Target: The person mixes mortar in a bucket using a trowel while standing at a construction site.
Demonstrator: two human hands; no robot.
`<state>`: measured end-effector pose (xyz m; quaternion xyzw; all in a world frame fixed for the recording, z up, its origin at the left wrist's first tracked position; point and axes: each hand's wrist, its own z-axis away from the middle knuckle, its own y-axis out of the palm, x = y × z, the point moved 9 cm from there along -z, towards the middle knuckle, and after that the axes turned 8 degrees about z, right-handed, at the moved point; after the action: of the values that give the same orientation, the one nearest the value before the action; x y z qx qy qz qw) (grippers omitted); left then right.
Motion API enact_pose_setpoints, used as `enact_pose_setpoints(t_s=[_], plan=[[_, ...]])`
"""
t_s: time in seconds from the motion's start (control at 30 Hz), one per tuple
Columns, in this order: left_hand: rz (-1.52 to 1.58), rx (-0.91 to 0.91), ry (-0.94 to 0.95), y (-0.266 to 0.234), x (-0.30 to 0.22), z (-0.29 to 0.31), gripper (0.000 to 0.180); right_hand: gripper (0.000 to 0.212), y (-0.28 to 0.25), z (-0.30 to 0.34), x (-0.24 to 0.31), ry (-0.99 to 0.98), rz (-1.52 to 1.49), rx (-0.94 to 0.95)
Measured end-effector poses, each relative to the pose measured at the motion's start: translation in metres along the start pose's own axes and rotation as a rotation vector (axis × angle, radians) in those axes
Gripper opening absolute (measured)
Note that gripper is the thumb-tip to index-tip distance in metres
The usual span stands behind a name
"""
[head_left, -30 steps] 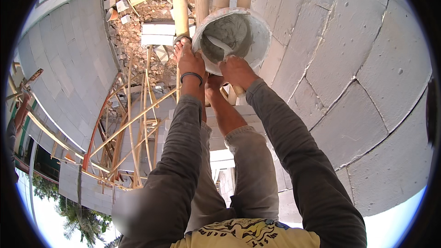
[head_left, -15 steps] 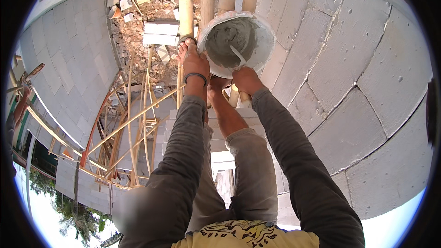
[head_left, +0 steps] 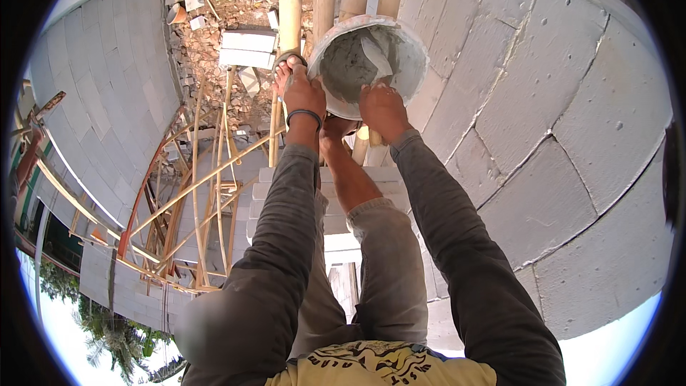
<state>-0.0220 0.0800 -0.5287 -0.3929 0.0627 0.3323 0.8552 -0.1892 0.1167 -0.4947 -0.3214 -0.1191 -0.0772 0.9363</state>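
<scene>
A round, pale bucket (head_left: 413, 75) stands in front of me, with wet grey mortar (head_left: 341, 64) inside. My left hand (head_left: 304, 94), with a dark band at the wrist, is closed on the bucket's left rim. At the near right side of the rim, my right hand (head_left: 384, 109) grips a trowel (head_left: 376, 56) by its handle, which the fingers hide. The trowel's pale blade shows over the mortar; whether its edge touches the mortar I cannot tell.
Bamboo poles (head_left: 291, 11) run under and beyond the bucket, near my sandalled foot (head_left: 287, 68). A light block wall (head_left: 539, 186) rises close on the right. Lower left are bamboo scaffolding (head_left: 196, 193) and another block wall (head_left: 114, 64); rubble (head_left: 207, 50) lies below.
My right hand has moved slightly forward, and the trowel blade has turned, showing more of its face farther up in the bucket. The left hand keeps its place on the rim.
</scene>
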Motion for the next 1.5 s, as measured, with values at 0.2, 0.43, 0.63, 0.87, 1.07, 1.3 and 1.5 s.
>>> enact_pose_setpoints(t_s=[0.2,0.43,0.63,0.87,1.07,1.3,1.5], plan=[[-0.045,-0.072,0.082,0.001,-0.002,-0.002,0.046,0.024,0.053,0.019,-0.006,-0.054,0.068,0.095],[0.045,0.082,-0.054,-0.010,-0.007,0.001,0.044,0.024,-0.027,-0.012,-0.003,-0.116,0.155,0.076],[0.154,0.122,-0.075,-0.004,-0.010,0.006,0.050,0.026,0.054,0.022,0.008,-0.069,0.106,0.202],[0.089,-0.010,0.049,-0.016,-0.011,0.011,0.036,0.028,-0.035,0.009,-0.011,-0.143,0.151,0.337],[0.099,-0.034,0.096,-0.005,-0.022,0.010,0.027,0.022,0.048,0.005,-0.008,-0.137,-0.026,0.326],[0.042,0.002,0.061,-0.012,-0.015,0.010,0.031,0.021,0.008,-0.010,0.011,0.716,-2.120,0.375],[0.224,0.149,-0.065,-0.002,-0.021,0.011,0.057,0.026,0.017,0.007,-0.021,-0.047,0.155,0.070]])
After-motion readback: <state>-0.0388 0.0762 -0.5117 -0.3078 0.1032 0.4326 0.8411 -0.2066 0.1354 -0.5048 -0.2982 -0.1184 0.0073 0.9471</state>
